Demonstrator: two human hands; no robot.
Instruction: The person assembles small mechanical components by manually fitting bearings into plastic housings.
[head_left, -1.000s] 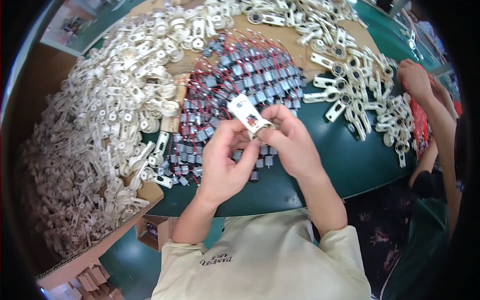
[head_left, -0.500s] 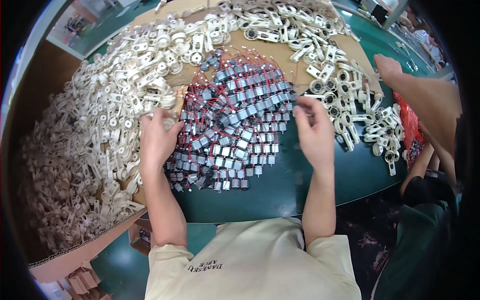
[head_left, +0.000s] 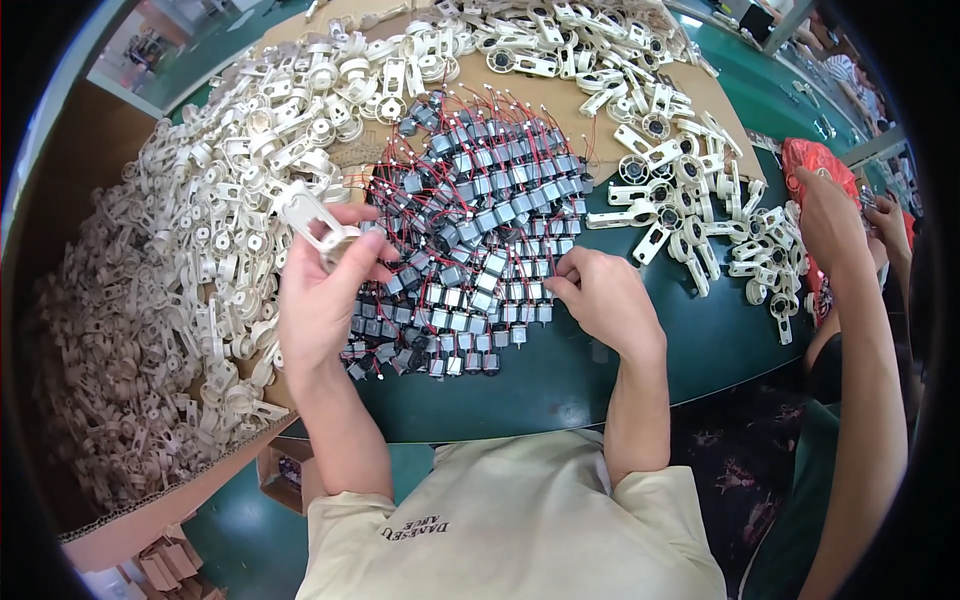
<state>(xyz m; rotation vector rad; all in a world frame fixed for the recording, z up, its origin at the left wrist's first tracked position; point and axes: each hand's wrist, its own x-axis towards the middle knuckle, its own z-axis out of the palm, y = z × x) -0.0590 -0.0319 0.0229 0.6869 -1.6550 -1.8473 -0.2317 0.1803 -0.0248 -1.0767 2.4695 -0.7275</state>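
A brown cardboard sheet (head_left: pixel 120 150) lies under the heaps of parts, to the left of and beyond the left hand's grip, its raised edge running along the lower left. A small open cardboard box (head_left: pixel 285 472) sits below the table edge, under the left forearm. A red plastic bag (head_left: pixel 822 165) lies far right of both grips, beside another person's hand (head_left: pixel 832 215).

The left hand (head_left: pixel 325 290) pinches a cream plastic bracket (head_left: pixel 312 218) between thumb and fingertips, lifted just above the pile of cream brackets (head_left: pixel 190 260) that spreads to its left. The right hand (head_left: pixel 600 300) rests with fingers curled narrowly at the right edge of the cluster of small grey motors (head_left: pixel 480 230) with red wires; its fingertips touch the nearest motors, and I cannot tell whether it holds one. The motors lie between the two hands on the green table (head_left: pixel 640 380).
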